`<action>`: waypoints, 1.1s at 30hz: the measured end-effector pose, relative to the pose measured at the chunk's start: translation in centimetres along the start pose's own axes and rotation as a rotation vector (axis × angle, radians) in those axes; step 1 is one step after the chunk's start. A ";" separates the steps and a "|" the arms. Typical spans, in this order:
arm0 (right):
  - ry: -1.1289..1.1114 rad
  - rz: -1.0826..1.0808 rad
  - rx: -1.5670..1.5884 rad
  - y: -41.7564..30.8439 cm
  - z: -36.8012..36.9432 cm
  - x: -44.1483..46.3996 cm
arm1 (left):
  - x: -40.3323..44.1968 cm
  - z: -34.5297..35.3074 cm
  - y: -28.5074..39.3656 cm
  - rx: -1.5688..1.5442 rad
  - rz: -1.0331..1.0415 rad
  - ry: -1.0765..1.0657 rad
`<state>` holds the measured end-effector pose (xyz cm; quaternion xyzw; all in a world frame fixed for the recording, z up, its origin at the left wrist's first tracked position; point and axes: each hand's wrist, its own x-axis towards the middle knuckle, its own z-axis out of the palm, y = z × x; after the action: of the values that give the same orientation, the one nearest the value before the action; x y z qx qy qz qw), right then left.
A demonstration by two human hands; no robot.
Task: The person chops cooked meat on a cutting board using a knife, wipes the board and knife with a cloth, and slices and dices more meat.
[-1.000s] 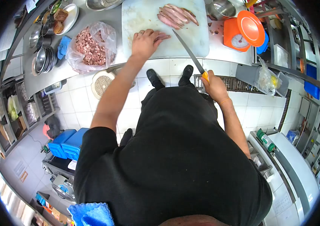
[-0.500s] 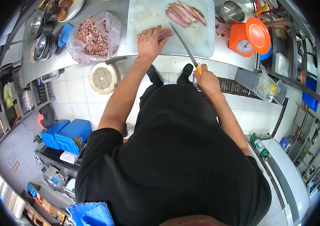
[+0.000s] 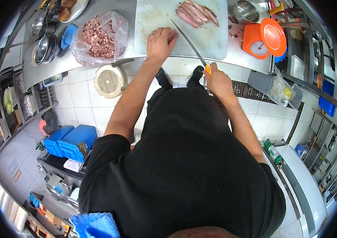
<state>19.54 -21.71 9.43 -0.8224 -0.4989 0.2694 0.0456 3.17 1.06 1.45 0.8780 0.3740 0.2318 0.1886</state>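
Observation:
On the white cutting board (image 3: pixel 146 20), my left hand (image 3: pixel 159 44) holds down a small bundle of meat strips (image 3: pixel 172 35) with its fingers curled over them. Part of that bundle is hidden beneath the fingers. My right hand (image 3: pixel 219 82) grips the yellow handle of a long knife (image 3: pixel 190 43). The blade slants up and left over the board, its edge close to the right end of the held strips; whether it touches them I cannot tell. Farther back on the board lies a pile of longer meat strips (image 3: pixel 196 14).
Left of the board sits a plastic bag of chopped meat (image 3: pixel 99 37), with a blue cloth (image 3: pixel 69 35) and stacked metal bowls (image 3: pixel 46 49) beyond. An orange scale (image 3: pixel 257 41) and a metal pot (image 3: pixel 244 12) stand to the right. A beige stool (image 3: pixel 109 81) is below the counter's edge.
The knife's tip has shifted left and slightly away from me, bringing the blade nearer the held strips. My left-hand fingers look more curled, and less meat shows beyond them.

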 end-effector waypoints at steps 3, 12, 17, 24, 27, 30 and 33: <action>-0.034 -0.002 -0.028 -0.5 -1.4 -0.8 | 0.4 0.1 -0.1 -0.017 0.002 -0.030; -0.116 0.016 -0.045 -1.2 -2.6 -1.4 | 1.0 0.0 0.3 0.000 0.025 -0.025; -0.111 -0.021 -0.016 -1.1 -1.0 0.6 | 1.3 0.4 -0.2 0.007 0.054 -0.040; -0.075 -0.063 0.078 -2.0 1.7 6.8 | 1.1 0.5 -0.2 -0.006 0.052 -0.044; -0.063 -0.094 0.084 -1.8 0.5 7.2 | 0.5 0.5 0.0 -0.022 0.010 -0.002; -0.059 -0.092 0.072 -1.8 -1.2 6.3 | -0.4 0.1 0.3 -0.071 -0.031 0.050; -0.080 -0.075 0.039 -1.5 -2.7 3.9 | -0.6 -0.2 0.3 -0.014 -0.059 0.011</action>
<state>21.06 -17.11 10.68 -0.7906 -0.5254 0.3101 0.0517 2.87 0.49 1.66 0.8640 0.3989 0.2335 0.1996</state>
